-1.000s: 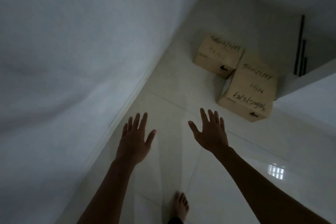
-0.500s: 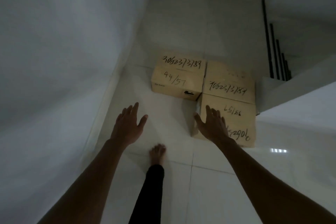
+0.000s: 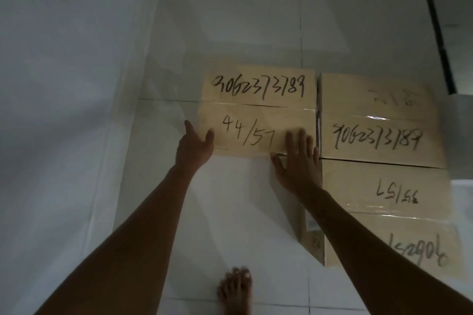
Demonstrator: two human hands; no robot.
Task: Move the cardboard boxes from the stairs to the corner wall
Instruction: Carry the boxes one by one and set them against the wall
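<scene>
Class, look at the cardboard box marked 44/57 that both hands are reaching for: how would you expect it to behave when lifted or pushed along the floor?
The box marked 44/57 looks flat-sided and sealed, so probably stiff. It sits low and wide on the glossy tiled floor, so it likely slides rather than tips. The left hand and right hand both reach for it, hinting at bulk; its weight cannot be judged.

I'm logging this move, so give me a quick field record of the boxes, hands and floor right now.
boxes in view: three cardboard boxes on the tiled floor
box being reached: box marked 44/57, leftmost
left hand: open, at that box's near left corner
right hand: open, fingers on its near right corner
neighbours: second box beside it, third box nearer the person
lifted: not evident
bare foot: on the floor
</scene>
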